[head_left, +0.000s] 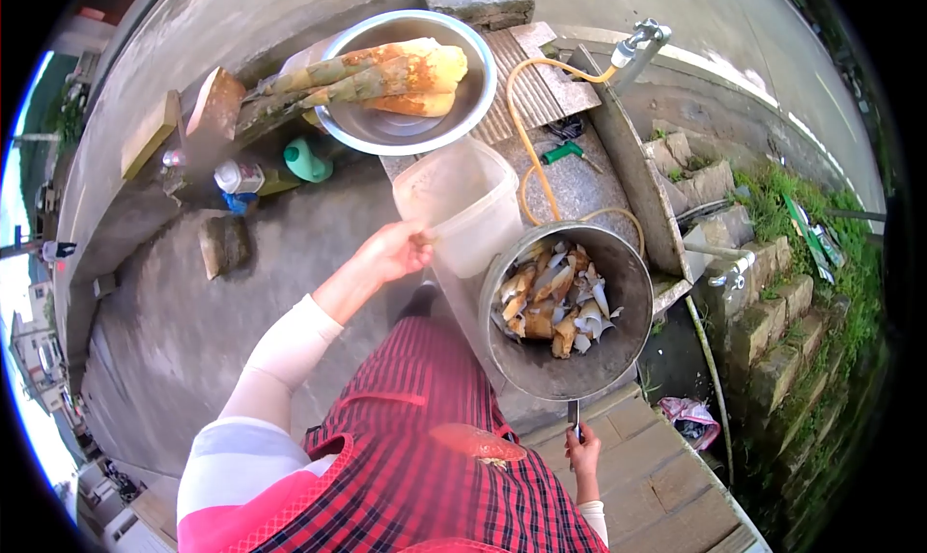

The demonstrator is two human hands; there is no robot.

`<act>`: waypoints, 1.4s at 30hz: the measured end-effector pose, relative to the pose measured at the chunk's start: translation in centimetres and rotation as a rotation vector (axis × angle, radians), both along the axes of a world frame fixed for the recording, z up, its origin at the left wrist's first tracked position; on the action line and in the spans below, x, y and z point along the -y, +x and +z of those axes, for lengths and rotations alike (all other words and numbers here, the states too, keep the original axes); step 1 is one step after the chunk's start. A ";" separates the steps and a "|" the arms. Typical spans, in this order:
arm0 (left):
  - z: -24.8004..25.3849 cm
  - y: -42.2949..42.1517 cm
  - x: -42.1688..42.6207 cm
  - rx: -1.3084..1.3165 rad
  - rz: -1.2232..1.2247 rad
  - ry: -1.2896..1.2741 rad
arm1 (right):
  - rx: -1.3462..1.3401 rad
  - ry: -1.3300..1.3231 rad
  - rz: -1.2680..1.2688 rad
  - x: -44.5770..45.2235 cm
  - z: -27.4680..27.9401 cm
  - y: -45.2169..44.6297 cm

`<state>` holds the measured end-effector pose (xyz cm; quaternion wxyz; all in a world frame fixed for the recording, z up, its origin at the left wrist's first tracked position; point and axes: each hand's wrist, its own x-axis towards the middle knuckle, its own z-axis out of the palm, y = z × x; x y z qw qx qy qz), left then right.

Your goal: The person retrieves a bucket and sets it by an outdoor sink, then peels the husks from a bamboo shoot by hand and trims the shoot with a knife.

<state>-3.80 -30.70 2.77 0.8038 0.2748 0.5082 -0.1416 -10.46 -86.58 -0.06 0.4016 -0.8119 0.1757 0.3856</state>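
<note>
My left hand (396, 252) is closed on the near rim of a tall, cloudy-white plastic bin (473, 225). Low on the right, my right hand (582, 453) grips a knife (575, 414) by its handle, the blade pointing away from me towards a round metal bucket (618, 360). In that bucket lie brown and whitish peelings (558, 297), which look like bamboo shoot husks. Beyond the bin a wide metal basin (483, 65) holds several large bamboo shoots (406, 78), their tips sticking out over the left rim.
A yellow hose (515, 109) runs from a tap (642, 41) into a stone sink (589, 191), where a green nozzle (563, 153) lies. A green jug (307, 160) and a stone block (223, 246) stand left. Stone steps (772, 331) rise on the right beside a second tap (736, 268).
</note>
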 end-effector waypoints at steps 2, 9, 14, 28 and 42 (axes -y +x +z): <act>0.6 -3.9 0.3 0.005 -0.044 0.068 | 0.015 0.050 -0.018 0.7 -0.8 -0.2; 4.1 -17.7 -1.0 0.012 0.158 0.255 | -0.023 0.163 -0.269 1.8 -1.4 -0.1; 1.1 -28.6 -4.9 -0.166 0.371 0.386 | 0.184 0.120 -0.543 -0.5 0.8 -1.1; -14.4 -58.7 -33.8 -0.465 0.915 0.358 | 0.184 -0.117 -0.143 -29.6 -2.8 -4.6; 0.1 -59.8 -64.8 0.011 0.398 0.679 | -0.022 -0.412 0.270 -50.1 0.6 -13.5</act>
